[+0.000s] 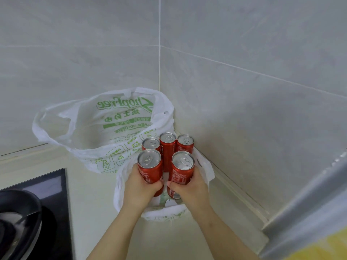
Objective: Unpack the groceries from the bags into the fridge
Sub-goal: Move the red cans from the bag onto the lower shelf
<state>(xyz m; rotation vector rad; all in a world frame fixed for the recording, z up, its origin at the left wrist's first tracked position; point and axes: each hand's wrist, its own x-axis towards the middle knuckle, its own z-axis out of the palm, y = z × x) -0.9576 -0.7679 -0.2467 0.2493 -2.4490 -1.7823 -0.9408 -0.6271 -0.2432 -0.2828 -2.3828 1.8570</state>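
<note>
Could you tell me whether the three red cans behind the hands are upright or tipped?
Upright: all three rear cans stand side by side, silver tops facing up.

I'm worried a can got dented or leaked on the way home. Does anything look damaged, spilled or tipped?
Nothing stands out. All five red cans are upright, tops sealed, with no dents or liquid showing. The left hand and right hand each grip one front can at the near white bag.

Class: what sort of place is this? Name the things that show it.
Probably a home kitchen: a black hob with a pan set in a pale counter, tiled walls, and red cans in a shopping bag.
</note>
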